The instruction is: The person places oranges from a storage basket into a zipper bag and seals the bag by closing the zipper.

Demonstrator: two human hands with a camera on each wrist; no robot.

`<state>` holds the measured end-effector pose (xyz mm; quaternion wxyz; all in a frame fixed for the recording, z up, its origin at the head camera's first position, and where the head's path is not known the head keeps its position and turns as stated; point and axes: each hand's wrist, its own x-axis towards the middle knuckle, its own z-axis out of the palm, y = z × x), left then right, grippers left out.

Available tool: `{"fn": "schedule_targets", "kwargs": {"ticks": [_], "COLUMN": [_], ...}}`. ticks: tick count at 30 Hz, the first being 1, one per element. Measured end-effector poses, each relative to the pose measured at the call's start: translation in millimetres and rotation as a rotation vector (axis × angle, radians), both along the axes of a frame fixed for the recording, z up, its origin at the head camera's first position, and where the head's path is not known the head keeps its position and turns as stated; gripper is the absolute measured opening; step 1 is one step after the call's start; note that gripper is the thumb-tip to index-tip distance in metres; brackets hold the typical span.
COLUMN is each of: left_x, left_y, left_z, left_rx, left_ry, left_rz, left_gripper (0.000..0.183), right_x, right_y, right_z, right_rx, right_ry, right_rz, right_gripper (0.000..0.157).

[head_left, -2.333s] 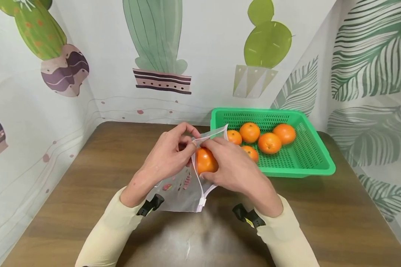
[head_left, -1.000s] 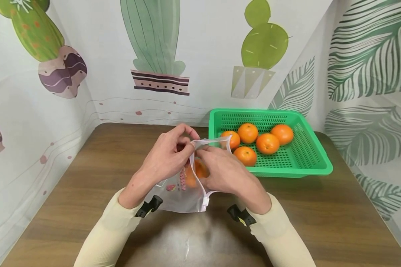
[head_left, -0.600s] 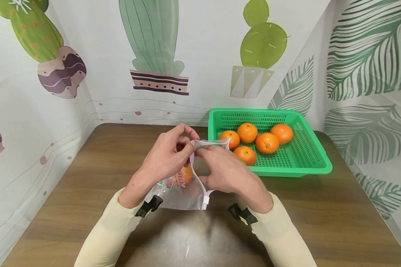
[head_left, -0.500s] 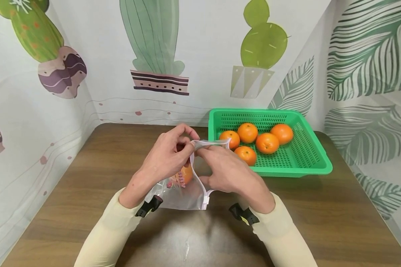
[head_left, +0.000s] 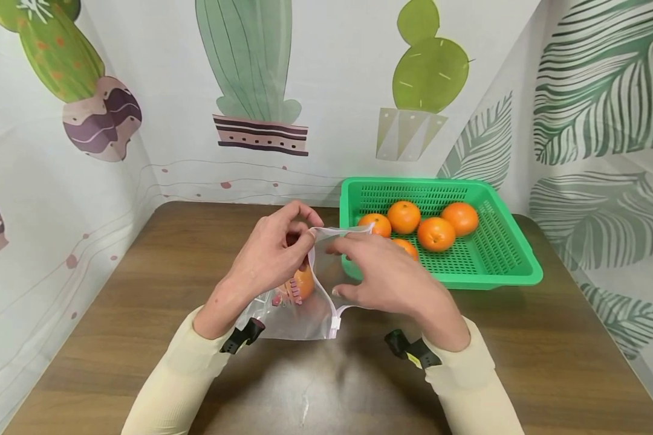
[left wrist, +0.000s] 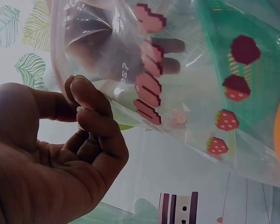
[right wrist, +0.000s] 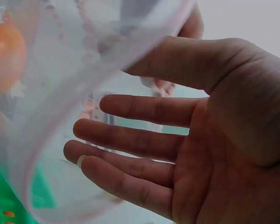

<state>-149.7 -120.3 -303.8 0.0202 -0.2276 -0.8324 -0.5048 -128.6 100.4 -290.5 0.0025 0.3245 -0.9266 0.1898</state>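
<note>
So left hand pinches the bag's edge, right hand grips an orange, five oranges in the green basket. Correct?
Not quite: the right hand holds nothing; its fingers are open at the mouth of the bag, per the right wrist view. The left hand pinches the bag's edge; five oranges sit in the green basket.

The table (head_left: 114, 290) is brown wood with wavy dark lines and round back corners. A green basket (head_left: 468, 281) sits right on it, by the back edge, close to the back right corner. A shiny patch (head_left: 305, 386) glows toward the front, in the middle
</note>
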Motion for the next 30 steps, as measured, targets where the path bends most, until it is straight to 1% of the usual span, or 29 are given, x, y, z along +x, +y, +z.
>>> {"fn": "schedule_targets", "kwargs": {"ticks": [5, 9, 14, 17, 21, 23, 27, 30], "left_x": [0.0, -0.5, -0.9, -1.0, -1.4, -1.8, -2.7, -3.2], "left_y": [0, 0, -1, -2, -2, -2, -2, -2], "left_z": [-0.9, -1.5, -2.1, -2.3, -2.2, -2.0, -1.4, -0.9], "left_rx": [-0.012, -0.011, -0.008, -0.008, -0.007, -0.005, -0.001, 0.000], "left_ry": [0.004, 0.007, 0.009, 0.004, 0.005, 0.007, 0.010, 0.009], "left_rz": [0.012, 0.015, 0.022, 0.024, 0.027, 0.030, 0.037, 0.041], "left_gripper": [0.012, 0.014, 0.015, 0.016, 0.016, 0.016, 0.015, 0.014], "right_x": [-0.3, -1.1, -2.1, -2.3, -3.0, -3.6, -6.3, -9.4], "right_y": [12, 21, 29, 33, 39, 43, 51, 57], "right_z": [5.0, 8.5, 11.1, 12.9, 15.2, 16.1, 16.7, 16.7], "right_rx": [-0.048, -0.100, -0.133, -0.148, -0.167, -0.171, -0.174, -0.184], "right_ry": [-0.020, -0.018, -0.007, -0.020, -0.046, -0.040, -0.019, -0.029], "right_rz": [-0.019, -0.002, 0.004, -0.008, -0.030, -0.040, -0.066, -0.081], "right_gripper": [0.051, 0.046, 0.040, 0.038, 0.041, 0.040, 0.034, 0.028]}}
